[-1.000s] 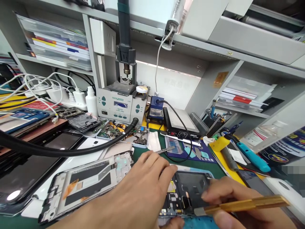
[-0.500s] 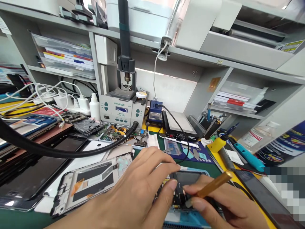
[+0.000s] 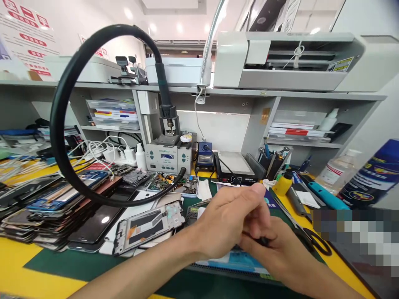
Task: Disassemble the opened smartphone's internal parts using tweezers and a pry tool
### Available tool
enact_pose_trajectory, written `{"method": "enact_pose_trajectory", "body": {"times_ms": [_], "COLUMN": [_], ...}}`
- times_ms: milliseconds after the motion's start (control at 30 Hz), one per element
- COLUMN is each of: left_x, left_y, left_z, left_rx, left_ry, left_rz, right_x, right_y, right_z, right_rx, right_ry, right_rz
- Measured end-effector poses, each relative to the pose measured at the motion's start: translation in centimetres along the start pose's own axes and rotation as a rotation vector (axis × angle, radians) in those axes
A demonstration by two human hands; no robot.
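My left hand point(image 3: 230, 220) is raised over the work mat with its fingers curled in, its back toward me. Whatever it grips, if anything, is hidden. Close against it, my right hand point(image 3: 277, 247) is closed, and a small dark bit shows between thumb and fingers; I cannot make out what it is. Below both hands lies a light-blue flat piece point(image 3: 241, 261), mostly covered by them. A bare phone frame point(image 3: 149, 226) with orange tape rests to the left of my left forearm.
Stacked phones and screens point(image 3: 62, 207) fill the left side. A hot air station point(image 3: 166, 155) stands behind, its black hose point(image 3: 59, 116) looping forward. Scissors point(image 3: 316, 243), a yellow bottle point(image 3: 283, 184) and a large blue can point(image 3: 374, 178) are at the right.
Both hands have come together and lifted from the opened phone. The gold-handled tool from my right hand is no longer visible. The head view has tilted up and drawn back.
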State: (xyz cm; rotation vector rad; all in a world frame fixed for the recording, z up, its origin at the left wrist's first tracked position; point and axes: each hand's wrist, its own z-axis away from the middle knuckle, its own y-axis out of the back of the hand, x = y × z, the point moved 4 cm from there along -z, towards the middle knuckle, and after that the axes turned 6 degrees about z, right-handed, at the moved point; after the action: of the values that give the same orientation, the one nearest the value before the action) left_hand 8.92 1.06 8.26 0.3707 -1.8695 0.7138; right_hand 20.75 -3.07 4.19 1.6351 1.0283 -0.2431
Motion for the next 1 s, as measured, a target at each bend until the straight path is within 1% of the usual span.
{"method": "enact_pose_trajectory", "body": {"times_ms": [67,167,233,333,400,500,600,667,767,867,933,1000], "left_x": [-0.7,-1.4,-1.6,-1.7,-1.8,-2.0,-2.2,-2.3,-2.7,-3.3,-3.7,-3.9], "left_y": [0.1,0.5,0.6,0.3,0.1,0.1,0.4,0.5,0.6,0.8,0.9,1.0], "left_z": [0.0,0.3,0.5,0.5,0.5,0.3,-0.1,-0.5,-1.0,-1.2,-1.2,-1.1], "left_rx": [0.017,0.010,-0.014,-0.071,-0.108,-0.137,-0.160,-0.181,-0.198,-0.167,-0.125,-0.080], "left_ry": [-0.023,-0.030,-0.003,0.030,0.038,0.049,0.053,0.056,0.057,0.066,0.091,0.126], "left_rz": [0.046,0.140,0.190,0.236,0.251,0.268,0.285,0.295,0.314,0.341,0.352,0.352], "right_x": [0.1,0.9,2.1,3.9,4.7,4.7,3.4,1.7,-1.5,-4.1,-4.8,-4.8], "right_y": [0.4,2.0,3.3,4.7,4.7,3.8,2.8,2.6,2.8,2.9,2.9,2.9], "right_z": [0.1,0.2,-0.1,-0.7,-1.0,-1.0,-0.9,-1.1,-2.2,-4.2,-5.3,-6.1], "right_rx": [-0.038,-0.059,-0.009,0.122,0.191,0.262,0.322,0.320,0.243,0.099,0.024,0.005], "right_ry": [-0.005,-0.011,-0.040,-0.061,-0.055,-0.036,0.003,0.032,0.059,0.077,0.096,0.126], "right_rz": [-0.033,-0.117,-0.190,-0.293,-0.347,-0.413,-0.457,-0.476,-0.492,-0.484,-0.481,-0.489]}}
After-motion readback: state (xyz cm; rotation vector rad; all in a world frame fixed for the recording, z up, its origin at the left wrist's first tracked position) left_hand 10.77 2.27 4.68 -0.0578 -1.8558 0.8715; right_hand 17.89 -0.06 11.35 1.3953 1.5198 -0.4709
